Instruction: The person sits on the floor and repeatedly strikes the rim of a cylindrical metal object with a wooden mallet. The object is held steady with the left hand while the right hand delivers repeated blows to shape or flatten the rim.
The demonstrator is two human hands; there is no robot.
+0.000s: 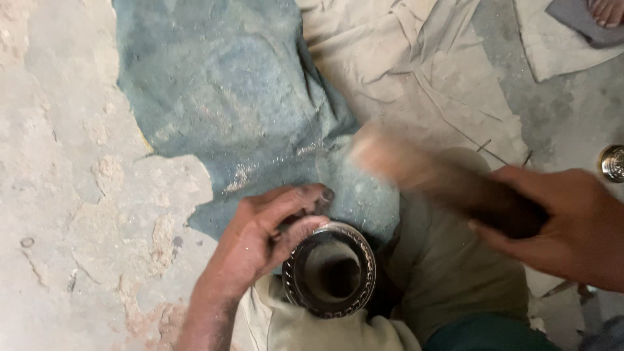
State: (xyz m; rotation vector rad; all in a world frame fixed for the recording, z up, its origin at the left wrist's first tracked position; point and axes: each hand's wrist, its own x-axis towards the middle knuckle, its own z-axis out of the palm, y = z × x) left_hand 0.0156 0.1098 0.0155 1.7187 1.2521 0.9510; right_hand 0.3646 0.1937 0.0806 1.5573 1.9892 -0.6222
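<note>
My left hand point(263, 237) grips the left rim of a round metal vessel point(331, 270) with a patterned edge, which stands mouth up between my knees on the floor. My right hand point(565, 224) is shut on a dark wooden stick or mallet point(429, 175), blurred by motion, whose pale end hangs above and to the right of the vessel. The inside of the vessel is dark and hollow.
A dusty blue cloth point(221, 97) and beige cloth point(422, 71) lie on the cracked concrete floor point(71, 162). A small shiny metal object point(612, 162) sits at the right edge. Another person's toes point(608, 12) show at the top right corner.
</note>
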